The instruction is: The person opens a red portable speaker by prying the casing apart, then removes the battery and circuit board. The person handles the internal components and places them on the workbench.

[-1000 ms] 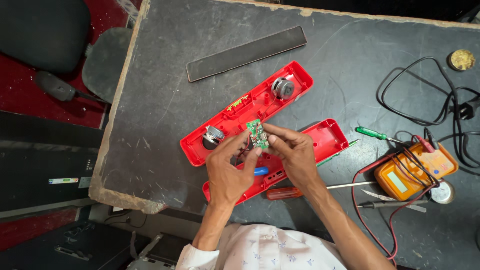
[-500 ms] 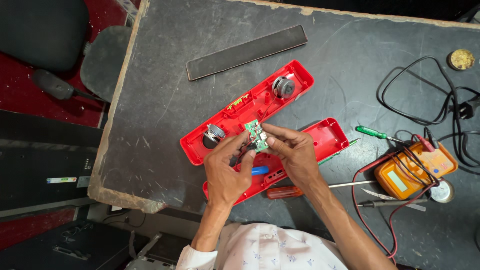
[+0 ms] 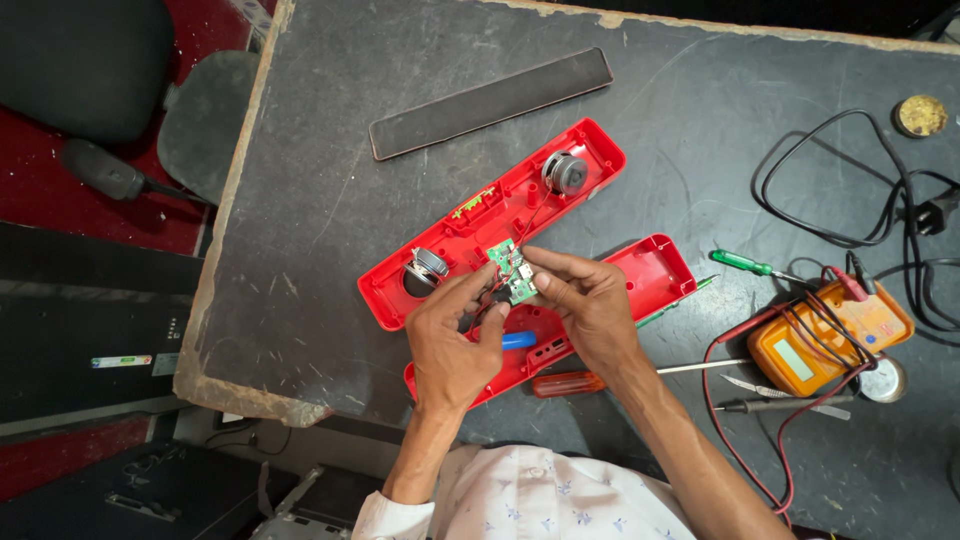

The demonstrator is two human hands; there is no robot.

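Note:
A small green circuit board (image 3: 512,270) is pinched between the fingertips of my left hand (image 3: 455,340) and my right hand (image 3: 590,305). Thin wires run from the board into a long red plastic speaker shell (image 3: 480,215) lying open on the dark table, with a round speaker (image 3: 563,173) at its far end and another speaker (image 3: 425,270) at its near end. Under my hands lies the second red shell half (image 3: 655,270), with a blue cylinder-shaped cell (image 3: 518,341) in it.
A long dark grille strip (image 3: 490,103) lies beyond the shell. To the right are a green-handled screwdriver (image 3: 745,264), an orange multimeter (image 3: 825,335) with red and black leads, an orange-handled screwdriver (image 3: 575,383), tweezers, a black cable and a round tin (image 3: 920,115). The table edge (image 3: 225,300) runs along the left.
My hands have turned the green board slightly and shifted it a little; nothing else on the table has moved.

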